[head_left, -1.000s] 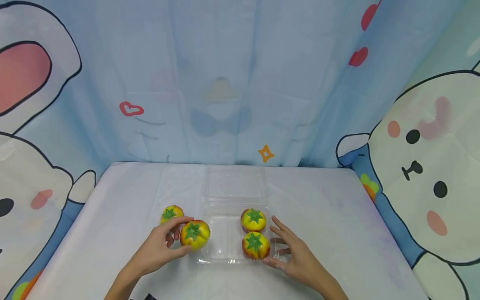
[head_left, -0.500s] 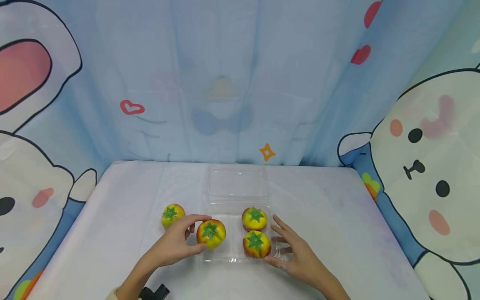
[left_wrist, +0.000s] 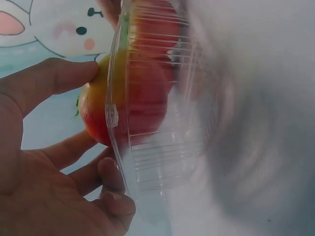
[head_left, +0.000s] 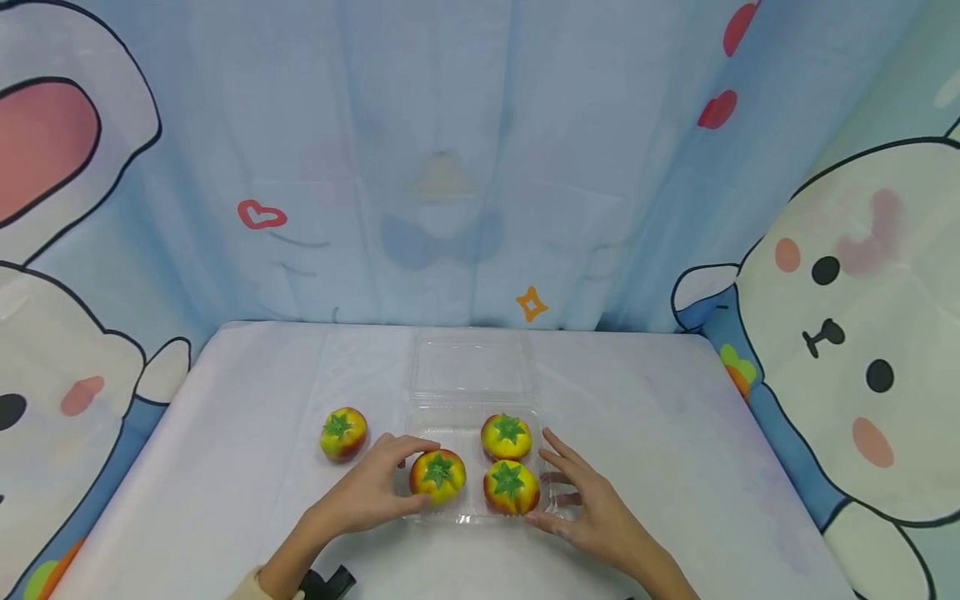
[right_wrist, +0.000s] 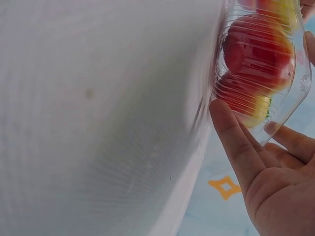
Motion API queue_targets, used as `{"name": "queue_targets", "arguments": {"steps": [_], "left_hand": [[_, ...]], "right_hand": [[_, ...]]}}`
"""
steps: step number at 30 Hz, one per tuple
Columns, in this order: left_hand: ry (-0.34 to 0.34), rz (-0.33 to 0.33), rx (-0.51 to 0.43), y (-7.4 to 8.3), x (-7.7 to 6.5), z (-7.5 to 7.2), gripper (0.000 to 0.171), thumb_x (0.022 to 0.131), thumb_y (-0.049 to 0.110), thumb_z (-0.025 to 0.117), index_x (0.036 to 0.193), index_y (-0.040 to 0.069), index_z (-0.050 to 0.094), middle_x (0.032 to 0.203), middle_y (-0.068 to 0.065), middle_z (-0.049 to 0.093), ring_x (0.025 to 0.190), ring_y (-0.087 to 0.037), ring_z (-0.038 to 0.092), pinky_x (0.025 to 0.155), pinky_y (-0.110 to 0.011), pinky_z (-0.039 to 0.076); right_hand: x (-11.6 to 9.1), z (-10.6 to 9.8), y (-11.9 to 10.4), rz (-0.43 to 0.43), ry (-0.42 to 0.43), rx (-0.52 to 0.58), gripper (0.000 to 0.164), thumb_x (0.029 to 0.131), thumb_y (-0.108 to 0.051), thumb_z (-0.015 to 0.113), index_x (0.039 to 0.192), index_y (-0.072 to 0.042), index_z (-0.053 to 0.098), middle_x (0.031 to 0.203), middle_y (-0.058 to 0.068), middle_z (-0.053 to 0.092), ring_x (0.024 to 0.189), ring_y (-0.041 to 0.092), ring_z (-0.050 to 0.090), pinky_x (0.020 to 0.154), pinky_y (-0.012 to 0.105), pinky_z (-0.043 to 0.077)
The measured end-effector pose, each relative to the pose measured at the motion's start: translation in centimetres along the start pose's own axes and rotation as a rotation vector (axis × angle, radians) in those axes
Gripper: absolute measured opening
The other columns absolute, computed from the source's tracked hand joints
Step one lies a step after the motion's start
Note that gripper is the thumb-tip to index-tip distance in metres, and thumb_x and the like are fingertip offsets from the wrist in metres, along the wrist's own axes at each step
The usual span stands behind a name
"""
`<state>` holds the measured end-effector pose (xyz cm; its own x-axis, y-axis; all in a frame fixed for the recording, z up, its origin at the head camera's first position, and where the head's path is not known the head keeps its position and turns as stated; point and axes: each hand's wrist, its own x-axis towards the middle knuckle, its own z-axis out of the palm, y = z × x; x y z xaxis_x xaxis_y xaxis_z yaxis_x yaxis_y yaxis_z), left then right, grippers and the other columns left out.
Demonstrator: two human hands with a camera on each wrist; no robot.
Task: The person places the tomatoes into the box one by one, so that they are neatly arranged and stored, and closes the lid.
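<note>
In the head view, my left hand (head_left: 382, 487) holds a yellow-red persimmon (head_left: 438, 477) with a green leafy cap between thumb and fingers. That fruit is over the left front part of a clear plastic clamshell box (head_left: 461, 421); in the left wrist view its lower part (left_wrist: 142, 98) shows through the box wall. Two more persimmons stand in the box's right half, one behind (head_left: 506, 437) and one in front (head_left: 511, 487). My right hand (head_left: 592, 512) is at the box's right side, fingers spread and extended; the right wrist view shows fingertips (right_wrist: 219, 108) right at the wall.
Another persimmon (head_left: 343, 434) sits on the white-covered table (head_left: 637, 417), left of the box. The box's lid (head_left: 472, 367) lies folded back behind it. A blue cartoon curtain (head_left: 420, 167) hangs past the table's far edge.
My left hand has carried its persimmon rightward, from the box's left edge to over its left front part, uncovering the loose persimmon behind. The right hand has stayed at the box's side.
</note>
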<state>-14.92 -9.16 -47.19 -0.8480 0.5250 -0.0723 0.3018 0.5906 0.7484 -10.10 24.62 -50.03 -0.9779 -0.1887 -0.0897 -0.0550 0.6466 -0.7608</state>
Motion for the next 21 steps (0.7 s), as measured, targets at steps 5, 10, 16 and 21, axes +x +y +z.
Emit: {"name": "queue_targets", "arguments": {"steps": [5,10,16,21], "left_hand": [[-0.015,0.016,0.025,-0.05,0.31,0.35,0.063,0.085,0.026,0.086,0.144,0.019,0.064,0.138,0.005,0.067,0.111,-0.014,0.049,0.102,-0.039,0.054],[-0.049,0.058,0.099,-0.24,0.54,0.53,0.061,0.086,0.024,0.084,0.143,0.017,0.064,0.138,0.006,0.070,0.106,-0.016,0.048,0.094,-0.030,0.050],[-0.088,0.069,0.168,-0.34,0.73,0.54,0.061,0.086,0.027,0.081,0.144,0.015,0.064,0.135,0.006,0.069,0.106,-0.012,0.047,0.091,-0.028,0.048],[-0.110,0.075,0.170,-0.24,0.78,0.39,0.061,0.086,0.025,0.079,0.144,0.014,0.064,0.137,0.005,0.068,0.106,-0.011,0.046,0.092,-0.028,0.049]], "right_hand": [[-0.03,-0.06,0.05,-0.031,-0.003,0.015,0.091,0.080,-0.043,0.092,0.158,-0.018,0.050,0.177,0.002,0.027,0.128,0.032,0.067,0.091,0.034,0.065],[-0.09,-0.11,0.03,-0.031,-0.006,0.021,0.092,0.080,-0.045,0.092,0.158,-0.018,0.050,0.177,0.001,0.027,0.128,0.031,0.067,0.091,0.034,0.065],[-0.08,-0.09,0.06,-0.029,0.001,0.011,0.092,0.080,-0.045,0.092,0.158,-0.019,0.050,0.177,0.000,0.027,0.128,0.031,0.067,0.091,0.035,0.065],[-0.07,-0.02,0.05,-0.027,0.002,0.010,0.092,0.080,-0.044,0.093,0.158,-0.021,0.050,0.177,0.000,0.028,0.128,0.031,0.068,0.091,0.035,0.065]]}}
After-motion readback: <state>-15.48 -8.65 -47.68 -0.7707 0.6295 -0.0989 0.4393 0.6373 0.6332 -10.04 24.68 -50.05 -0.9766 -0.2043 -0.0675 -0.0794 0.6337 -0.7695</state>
